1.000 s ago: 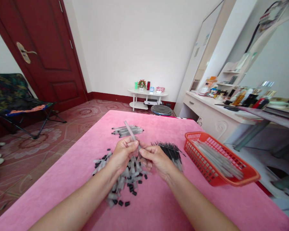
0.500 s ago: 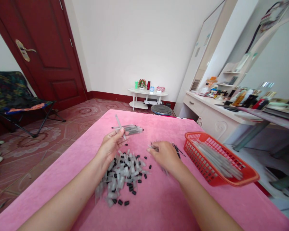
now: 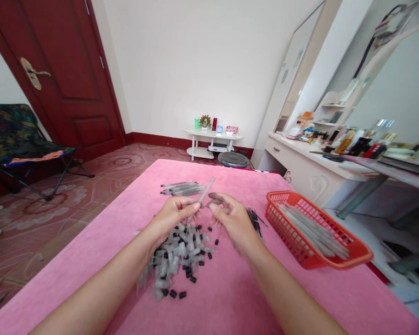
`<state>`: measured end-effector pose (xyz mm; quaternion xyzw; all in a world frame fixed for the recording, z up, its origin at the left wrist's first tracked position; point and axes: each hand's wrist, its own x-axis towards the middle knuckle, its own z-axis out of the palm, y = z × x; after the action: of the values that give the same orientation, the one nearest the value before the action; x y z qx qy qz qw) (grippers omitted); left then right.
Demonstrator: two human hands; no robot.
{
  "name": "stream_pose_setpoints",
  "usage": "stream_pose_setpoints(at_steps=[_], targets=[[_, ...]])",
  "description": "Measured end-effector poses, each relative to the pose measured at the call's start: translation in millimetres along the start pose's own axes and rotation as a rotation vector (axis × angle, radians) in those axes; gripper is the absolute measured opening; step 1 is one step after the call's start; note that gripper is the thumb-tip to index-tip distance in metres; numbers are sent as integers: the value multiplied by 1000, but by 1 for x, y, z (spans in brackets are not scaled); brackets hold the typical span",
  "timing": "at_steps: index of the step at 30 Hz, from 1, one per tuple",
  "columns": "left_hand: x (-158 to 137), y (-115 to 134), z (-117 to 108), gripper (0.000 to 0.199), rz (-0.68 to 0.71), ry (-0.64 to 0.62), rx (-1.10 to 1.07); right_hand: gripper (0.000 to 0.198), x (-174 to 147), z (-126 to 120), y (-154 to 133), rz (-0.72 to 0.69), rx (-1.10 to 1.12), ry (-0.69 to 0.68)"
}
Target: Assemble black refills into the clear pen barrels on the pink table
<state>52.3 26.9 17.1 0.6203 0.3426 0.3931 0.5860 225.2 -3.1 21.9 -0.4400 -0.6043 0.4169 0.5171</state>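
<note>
Greyish, the slim tube [image 3: 208,188] slants over the far side of the parts pile [image 3: 174,260], pinched in the left hand [image 3: 178,211]; likely light, stiff, slippery, best held mid-length. Whether the curled right hand [image 3: 230,216] grips anything, I cannot tell.

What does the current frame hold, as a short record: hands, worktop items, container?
Left hand: holding a slim translucent tube, tilted up
Right hand: beside the tube, fingers curled; grip contents unclear
Near side: loose pile of clear and black small pieces, partly behind the left hand
Far side: bundle of pen-like sticks
Right of right hand: thin dark sticks, partly hidden
Container: red-orange basket with translucent tubes inside
Surface: pink cloth
</note>
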Motion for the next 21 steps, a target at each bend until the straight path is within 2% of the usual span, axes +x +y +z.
stream_pose_setpoints(at_steps=[2, 5, 9, 12, 15, 17, 18, 21], targets=[[-2, 0, 5, 29, 11, -76, 90, 38, 1, -4, 0, -31, 90, 32], [-1, -4, 8, 28, 7, -126, 173, 29, 3, -9, -3, -44, 112, 46], [4, -12, 2, 28, 14, -2, 215, 24, 7, -30, -20, -50, -12, 89], [9, -15, -7, 30, 17, 126, 213, 26, 9, -68, -38, -120, -244, 287], [11, -15, -14, 31, 2, 198, 181, 24, 6, -116, -51, -189, -757, 612], [11, -14, -16, 30, 2, 202, 176, 25, 2, -145, -54, -48, -1108, 758], [11, -14, -16, 30, 4, 195, 182, 25, 0, -157, -53, 55, -1227, 781], [11, -16, -15, 30, 0, 179, 204, 25, -4, -177, -46, 326, -1382, 722]])
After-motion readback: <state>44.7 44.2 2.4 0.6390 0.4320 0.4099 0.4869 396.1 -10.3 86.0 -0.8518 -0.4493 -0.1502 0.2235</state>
